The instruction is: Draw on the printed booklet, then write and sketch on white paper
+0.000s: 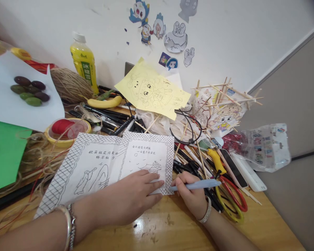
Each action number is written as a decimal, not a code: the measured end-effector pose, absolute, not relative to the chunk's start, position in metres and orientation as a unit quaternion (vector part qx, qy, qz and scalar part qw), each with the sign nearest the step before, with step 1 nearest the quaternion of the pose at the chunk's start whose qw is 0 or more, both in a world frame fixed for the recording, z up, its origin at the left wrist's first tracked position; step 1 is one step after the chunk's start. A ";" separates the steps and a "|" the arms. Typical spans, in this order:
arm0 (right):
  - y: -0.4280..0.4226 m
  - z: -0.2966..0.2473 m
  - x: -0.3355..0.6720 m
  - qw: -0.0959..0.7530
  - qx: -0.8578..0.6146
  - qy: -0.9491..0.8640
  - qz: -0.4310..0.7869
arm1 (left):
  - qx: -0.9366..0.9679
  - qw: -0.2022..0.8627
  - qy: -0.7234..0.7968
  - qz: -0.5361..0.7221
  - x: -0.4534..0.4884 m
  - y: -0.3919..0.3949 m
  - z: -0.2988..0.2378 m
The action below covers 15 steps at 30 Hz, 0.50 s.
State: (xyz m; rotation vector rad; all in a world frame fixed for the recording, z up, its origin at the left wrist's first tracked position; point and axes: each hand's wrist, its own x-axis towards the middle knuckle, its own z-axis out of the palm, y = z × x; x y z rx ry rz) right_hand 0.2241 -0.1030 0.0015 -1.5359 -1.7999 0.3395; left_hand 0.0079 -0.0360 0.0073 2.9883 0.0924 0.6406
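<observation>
A folded white paper card lies open on the wooden table, with line drawings, handwritten characters and a crosshatched border on both halves. My left hand rests flat across the right half, fingers stretched out and covering part of a drawn house. In my right hand, a light blue pen is pinched, its tip end at the card's right border. I cannot tell whether the tip touches the paper.
Behind the card lie several black markers, a banana and a yellow sheet with a drawing. On the right are scissors, a phone and a plastic bag. A yellow bottle and twine stand left.
</observation>
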 end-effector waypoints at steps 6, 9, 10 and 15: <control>-0.102 0.001 0.224 0.352 -0.589 -0.714 0.138 | 0.975 0.044 0.036 0.217 0.008 -0.036 0.007; -0.101 0.000 0.223 0.359 -0.601 -0.702 0.132 | 0.974 0.049 0.036 0.217 0.008 -0.037 0.007; -0.101 0.001 0.223 0.364 -0.603 -0.698 0.131 | 0.975 0.048 0.036 0.214 0.008 -0.037 0.008; -0.103 0.001 0.224 0.384 -0.591 -0.695 0.140 | 0.978 0.041 0.030 0.202 0.008 -0.036 0.007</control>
